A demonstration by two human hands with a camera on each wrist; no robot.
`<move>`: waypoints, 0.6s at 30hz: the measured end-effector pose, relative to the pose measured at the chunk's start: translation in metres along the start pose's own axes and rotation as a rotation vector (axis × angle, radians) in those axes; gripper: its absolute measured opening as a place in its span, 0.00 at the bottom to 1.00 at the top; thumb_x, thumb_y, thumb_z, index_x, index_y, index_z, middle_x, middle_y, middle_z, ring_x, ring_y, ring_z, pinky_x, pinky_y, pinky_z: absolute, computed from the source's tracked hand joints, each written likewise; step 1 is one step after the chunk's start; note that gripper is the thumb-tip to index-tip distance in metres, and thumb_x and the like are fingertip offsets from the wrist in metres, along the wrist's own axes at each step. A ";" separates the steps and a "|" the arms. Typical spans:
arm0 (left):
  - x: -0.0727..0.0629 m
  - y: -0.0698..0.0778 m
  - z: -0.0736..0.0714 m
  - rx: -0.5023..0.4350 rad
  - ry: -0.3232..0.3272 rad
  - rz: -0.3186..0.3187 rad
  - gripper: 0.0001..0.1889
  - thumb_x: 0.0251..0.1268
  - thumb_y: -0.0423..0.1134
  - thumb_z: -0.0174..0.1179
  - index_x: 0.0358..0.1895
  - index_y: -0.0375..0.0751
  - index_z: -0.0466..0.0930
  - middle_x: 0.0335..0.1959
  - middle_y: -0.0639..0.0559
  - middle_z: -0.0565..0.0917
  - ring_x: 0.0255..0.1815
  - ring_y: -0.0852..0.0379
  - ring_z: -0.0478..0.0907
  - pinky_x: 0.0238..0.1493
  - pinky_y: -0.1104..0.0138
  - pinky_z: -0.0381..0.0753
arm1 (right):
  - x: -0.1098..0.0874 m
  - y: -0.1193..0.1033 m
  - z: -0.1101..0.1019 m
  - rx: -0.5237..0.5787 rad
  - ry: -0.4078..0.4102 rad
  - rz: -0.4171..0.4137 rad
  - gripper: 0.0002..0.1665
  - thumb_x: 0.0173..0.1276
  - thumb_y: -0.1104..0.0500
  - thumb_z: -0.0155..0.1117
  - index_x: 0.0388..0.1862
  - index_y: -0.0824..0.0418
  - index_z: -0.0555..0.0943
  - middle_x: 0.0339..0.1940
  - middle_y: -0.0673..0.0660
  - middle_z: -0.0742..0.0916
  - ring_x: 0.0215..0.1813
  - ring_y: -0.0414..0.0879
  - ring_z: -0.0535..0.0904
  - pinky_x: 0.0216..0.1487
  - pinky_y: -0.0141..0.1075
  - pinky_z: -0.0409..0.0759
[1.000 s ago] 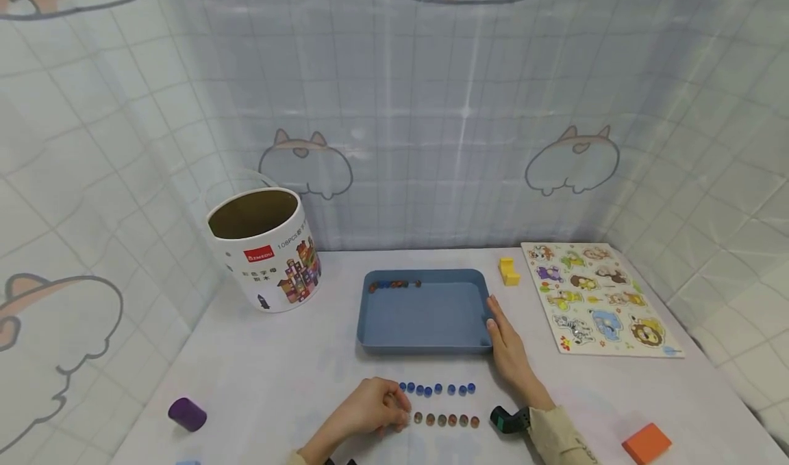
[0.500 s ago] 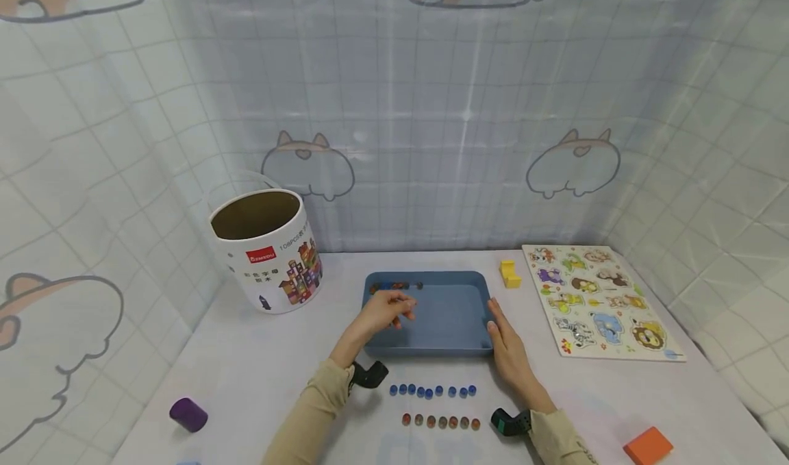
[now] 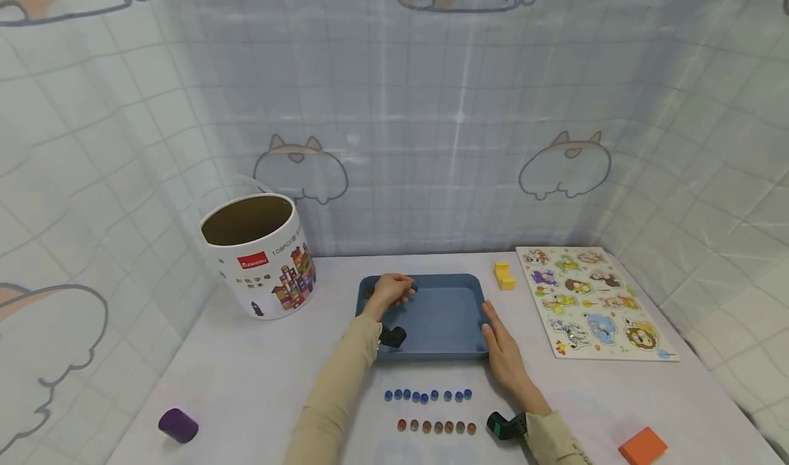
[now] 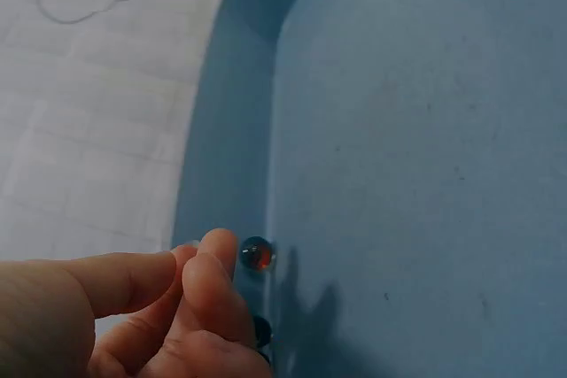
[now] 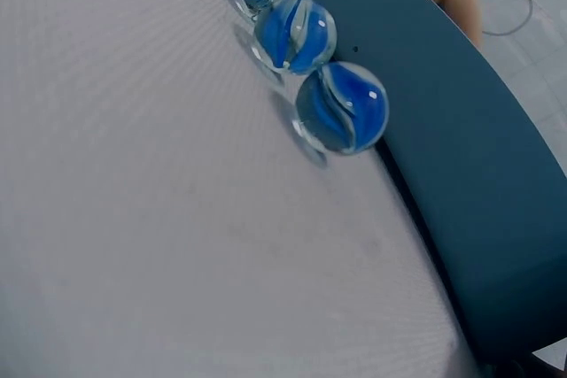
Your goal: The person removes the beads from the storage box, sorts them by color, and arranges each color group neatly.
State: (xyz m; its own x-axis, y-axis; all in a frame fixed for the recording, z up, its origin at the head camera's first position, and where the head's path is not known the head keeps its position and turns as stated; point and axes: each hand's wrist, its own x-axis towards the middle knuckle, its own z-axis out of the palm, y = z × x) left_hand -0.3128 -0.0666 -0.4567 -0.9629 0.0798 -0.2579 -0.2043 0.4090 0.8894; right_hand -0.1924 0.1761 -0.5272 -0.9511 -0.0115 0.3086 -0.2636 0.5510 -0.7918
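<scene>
My left hand (image 3: 394, 288) reaches over the back left of the blue tray (image 3: 440, 318). Its fingers are loosely bent, thumb close to the fingertips. In the left wrist view a clear marble with an orange-red core (image 4: 258, 254) lies by the tray wall just beside these fingertips (image 4: 221, 250). Darker marbles are partly covered by the hand. My right hand (image 3: 507, 355) rests along the tray's right side, fingers extended. In front of the tray is a row of blue marbles (image 3: 416, 396), seen closely as a blue-swirled marble (image 5: 343, 108), and a row of reddish-brown marbles (image 3: 438, 427).
A printed bucket (image 3: 259, 259) stands at the back left. To the right are a yellow block (image 3: 504, 277), an animal puzzle board (image 3: 594, 304) and an orange block (image 3: 642, 446). A purple cylinder (image 3: 178, 425) lies at the front left.
My left hand has moved from the left end of the marble rows up to the tray's back wall. My right hand has stayed at the tray's side.
</scene>
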 end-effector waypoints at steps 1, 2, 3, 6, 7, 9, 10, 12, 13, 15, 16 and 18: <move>0.001 0.000 0.002 0.006 0.009 0.000 0.14 0.74 0.39 0.53 0.53 0.39 0.82 0.39 0.43 0.88 0.19 0.63 0.76 0.21 0.73 0.70 | 0.000 0.000 0.000 -0.001 -0.001 0.004 0.29 0.82 0.53 0.39 0.76 0.62 0.58 0.78 0.64 0.61 0.77 0.63 0.55 0.70 0.13 0.41; 0.002 -0.001 0.004 0.015 0.017 0.008 0.13 0.74 0.38 0.53 0.52 0.38 0.83 0.38 0.42 0.88 0.19 0.63 0.76 0.20 0.73 0.70 | 0.000 0.000 0.000 -0.005 -0.002 0.007 0.29 0.82 0.53 0.39 0.76 0.62 0.58 0.78 0.63 0.61 0.77 0.63 0.55 0.72 0.17 0.42; 0.003 -0.001 0.005 0.027 0.028 0.014 0.13 0.73 0.38 0.53 0.51 0.38 0.83 0.37 0.42 0.88 0.18 0.63 0.76 0.20 0.73 0.71 | 0.000 0.000 0.000 -0.008 -0.003 0.011 0.29 0.82 0.53 0.39 0.76 0.62 0.58 0.78 0.63 0.61 0.78 0.62 0.55 0.74 0.19 0.43; 0.004 -0.001 0.009 0.078 0.056 0.036 0.12 0.72 0.36 0.54 0.49 0.36 0.84 0.34 0.41 0.88 0.17 0.62 0.76 0.18 0.73 0.71 | 0.000 -0.002 0.000 -0.011 -0.003 0.017 0.29 0.82 0.53 0.38 0.77 0.61 0.58 0.78 0.62 0.61 0.78 0.62 0.56 0.75 0.23 0.44; 0.004 -0.001 0.010 0.098 0.064 0.043 0.12 0.71 0.35 0.54 0.48 0.35 0.84 0.33 0.41 0.88 0.16 0.62 0.75 0.18 0.73 0.71 | 0.000 -0.002 0.000 -0.008 -0.005 0.020 0.29 0.82 0.52 0.38 0.77 0.61 0.58 0.78 0.62 0.61 0.78 0.61 0.55 0.74 0.20 0.43; 0.005 -0.002 0.012 0.128 0.068 0.048 0.11 0.70 0.34 0.55 0.47 0.34 0.85 0.30 0.41 0.88 0.15 0.62 0.75 0.18 0.73 0.72 | 0.000 -0.003 0.000 -0.004 -0.006 0.023 0.29 0.82 0.52 0.38 0.77 0.61 0.58 0.78 0.61 0.61 0.78 0.61 0.55 0.71 0.15 0.41; 0.005 -0.002 0.013 0.140 0.065 0.051 0.11 0.69 0.33 0.56 0.47 0.33 0.85 0.29 0.41 0.88 0.15 0.62 0.74 0.17 0.73 0.72 | -0.001 -0.003 0.000 0.001 -0.005 0.023 0.29 0.82 0.52 0.38 0.77 0.61 0.58 0.78 0.61 0.61 0.78 0.61 0.55 0.69 0.13 0.40; 0.006 -0.004 0.014 0.160 0.063 0.056 0.10 0.68 0.33 0.58 0.45 0.33 0.86 0.25 0.43 0.87 0.14 0.63 0.74 0.17 0.73 0.72 | -0.001 -0.004 0.000 0.009 -0.005 0.024 0.29 0.82 0.53 0.38 0.77 0.61 0.58 0.78 0.61 0.61 0.78 0.60 0.55 0.67 0.10 0.38; 0.006 -0.004 0.015 0.166 0.061 0.054 0.10 0.67 0.33 0.59 0.45 0.33 0.86 0.24 0.44 0.86 0.14 0.63 0.74 0.17 0.73 0.72 | -0.001 -0.004 0.000 0.011 -0.007 0.024 0.29 0.82 0.53 0.38 0.77 0.61 0.58 0.78 0.60 0.61 0.78 0.59 0.55 0.66 0.10 0.38; 0.007 -0.005 0.016 0.178 0.057 0.051 0.09 0.67 0.33 0.60 0.44 0.33 0.86 0.22 0.46 0.85 0.14 0.63 0.74 0.17 0.73 0.73 | -0.001 -0.004 0.000 0.014 -0.010 0.024 0.29 0.82 0.52 0.38 0.77 0.60 0.57 0.79 0.61 0.61 0.78 0.59 0.54 0.66 0.10 0.37; 0.007 -0.005 0.017 0.186 0.057 0.049 0.09 0.66 0.34 0.60 0.43 0.33 0.86 0.21 0.46 0.85 0.14 0.63 0.74 0.17 0.73 0.73 | -0.001 -0.004 0.000 0.013 -0.011 0.024 0.29 0.82 0.52 0.38 0.77 0.60 0.57 0.79 0.60 0.60 0.79 0.59 0.54 0.66 0.10 0.37; 0.007 -0.005 0.018 0.189 0.053 0.037 0.09 0.66 0.34 0.61 0.43 0.34 0.87 0.22 0.46 0.85 0.14 0.63 0.74 0.18 0.73 0.73 | -0.001 -0.004 0.000 0.012 -0.014 0.023 0.29 0.82 0.52 0.38 0.77 0.60 0.57 0.79 0.61 0.60 0.79 0.59 0.54 0.66 0.09 0.37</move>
State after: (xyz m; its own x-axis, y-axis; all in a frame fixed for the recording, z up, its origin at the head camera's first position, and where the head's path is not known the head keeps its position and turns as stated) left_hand -0.3152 -0.0521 -0.4694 -0.9782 0.0518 -0.2012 -0.1364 0.5707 0.8097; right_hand -0.1902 0.1742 -0.5245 -0.9591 -0.0105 0.2829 -0.2433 0.5412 -0.8049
